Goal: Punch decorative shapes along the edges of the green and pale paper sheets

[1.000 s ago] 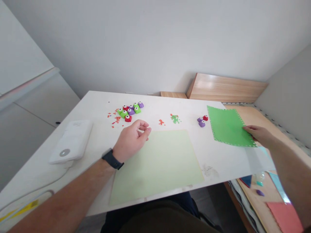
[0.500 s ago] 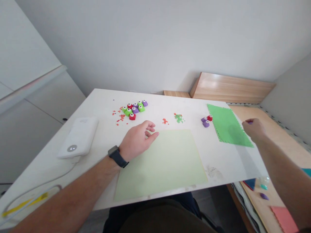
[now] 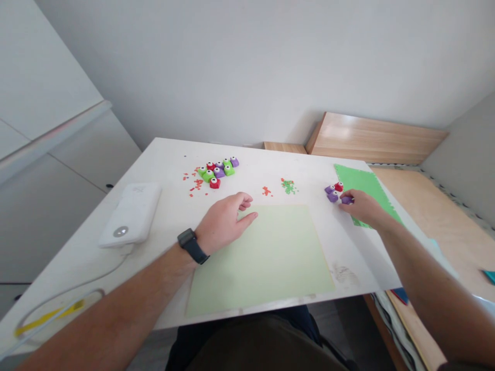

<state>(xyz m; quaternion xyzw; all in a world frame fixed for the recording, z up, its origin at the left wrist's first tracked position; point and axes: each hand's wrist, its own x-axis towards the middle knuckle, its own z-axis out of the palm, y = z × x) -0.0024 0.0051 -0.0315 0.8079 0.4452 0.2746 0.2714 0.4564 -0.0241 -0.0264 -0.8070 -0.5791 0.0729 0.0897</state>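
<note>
White tabletop [image 3: 162,170] is set against a plain grey wall, with light wooden boards [image 3: 371,139] lying beyond its far right corner. The left hand [image 3: 226,221], with a black wristwatch [image 3: 192,246] on its wrist, is rested on the table with the fingers loosely curled and nothing held; its fingertips lie on the far left corner of a pale green square paper sheet [image 3: 266,257]. A cluster of small green, red and purple paper punches [image 3: 218,170] and scattered red paper chips [image 3: 193,184] are located beyond those fingers. A white rectangular device with a round button [image 3: 131,214] is located to their left; a faint mark on it is too small to be read.

The right hand [image 3: 363,207] is closed at the fingertips on a small purple paper punch [image 3: 347,199], held at table level. A second purple punch [image 3: 331,194] and a red punch [image 3: 339,186] are found just left of these fingertips. A bright green paper sheet with a perforated edge [image 3: 361,181] lies beneath and beyond the knuckles. Green paper chips [image 3: 288,186] lie further to the left.
</note>
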